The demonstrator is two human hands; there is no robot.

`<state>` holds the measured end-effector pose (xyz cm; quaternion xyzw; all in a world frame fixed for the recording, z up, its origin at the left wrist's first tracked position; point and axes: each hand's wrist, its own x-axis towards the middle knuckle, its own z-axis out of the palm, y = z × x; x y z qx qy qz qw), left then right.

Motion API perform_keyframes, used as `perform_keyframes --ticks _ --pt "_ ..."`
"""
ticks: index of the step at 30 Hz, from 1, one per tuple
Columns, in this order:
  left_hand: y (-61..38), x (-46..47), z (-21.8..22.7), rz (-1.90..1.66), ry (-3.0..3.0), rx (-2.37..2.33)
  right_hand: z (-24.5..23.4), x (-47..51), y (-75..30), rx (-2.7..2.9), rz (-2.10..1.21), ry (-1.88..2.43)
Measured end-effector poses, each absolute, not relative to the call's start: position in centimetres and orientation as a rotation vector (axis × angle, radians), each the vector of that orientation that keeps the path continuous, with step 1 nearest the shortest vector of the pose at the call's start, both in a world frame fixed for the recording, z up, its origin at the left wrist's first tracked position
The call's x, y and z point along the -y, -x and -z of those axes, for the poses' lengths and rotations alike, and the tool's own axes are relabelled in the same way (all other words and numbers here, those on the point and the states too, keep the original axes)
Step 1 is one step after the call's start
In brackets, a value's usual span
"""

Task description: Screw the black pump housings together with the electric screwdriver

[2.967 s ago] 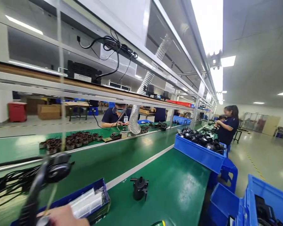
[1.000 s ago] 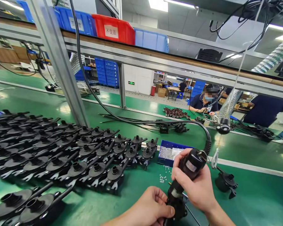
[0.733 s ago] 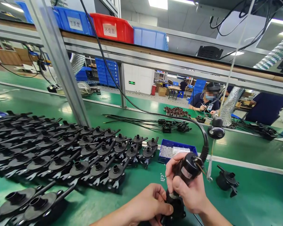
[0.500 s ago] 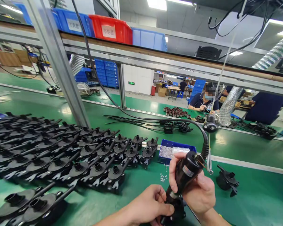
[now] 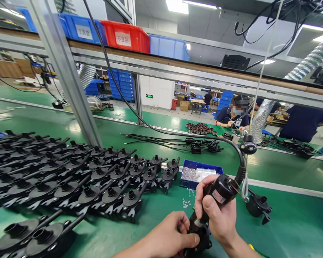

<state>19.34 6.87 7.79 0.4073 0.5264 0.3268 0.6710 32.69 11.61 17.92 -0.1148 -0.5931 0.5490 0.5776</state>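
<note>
Black glossy cylindrical driver [image 5: 220,190], curled right fingers [image 5: 199,201], ribbed cable guard [image 5: 241,175]

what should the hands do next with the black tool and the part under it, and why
Probably a gentle push of the black corded tool along its own length: the right hand grips it with its nose pointed down at the black part, which the left hand holds. The tip itself is hidden, so contact can't be confirmed.

Black tool [image 5: 218,191]: we cannot see its tip. Left hand [image 5: 173,233] hides part of black housing [image 5: 204,239]. Forearms [image 5: 144,247] cut off below.
</note>
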Motion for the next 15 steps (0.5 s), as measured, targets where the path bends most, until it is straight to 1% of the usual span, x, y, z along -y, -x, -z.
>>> perform_keyframes --ticks 7,15 --pt "-19.72 -6.97 -7.37 -0.794 -0.728 -1.144 -18.21 -11.43 -32.55 1.371 -1.271 0.287" --pt "-19.48 -7.1 -8.07 -0.751 -0.775 -1.144 -18.31 -11.78 -32.42 1.373 -1.266 0.322"
